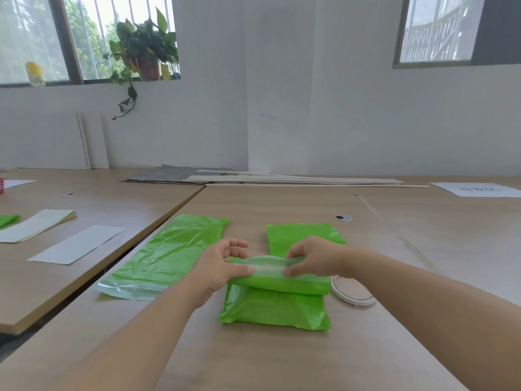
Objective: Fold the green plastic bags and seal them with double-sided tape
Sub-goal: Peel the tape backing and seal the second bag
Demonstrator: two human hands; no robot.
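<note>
A folded green plastic bag (275, 309) lies on the table in front of me, its top flap doubled over. A pale adhesive strip (267, 269) runs along that flap. My left hand (220, 268) pinches the flap's left end, thumb on the strip. My right hand (313, 256) pinches the right end of the same flap. Behind my hands a second folded green bag (296, 235) shows. A flat, unfolded green bag (169, 252) with a clear sealing edge lies to the left.
A white oval tape roll (352, 292) lies just right of the folded bag. White paper sheets (79, 244) and a notepad (36, 225) lie on the left table. Wooden slats (296, 180) and a grey board lie at the far edge. A cable hole (342, 217) sits behind the bags.
</note>
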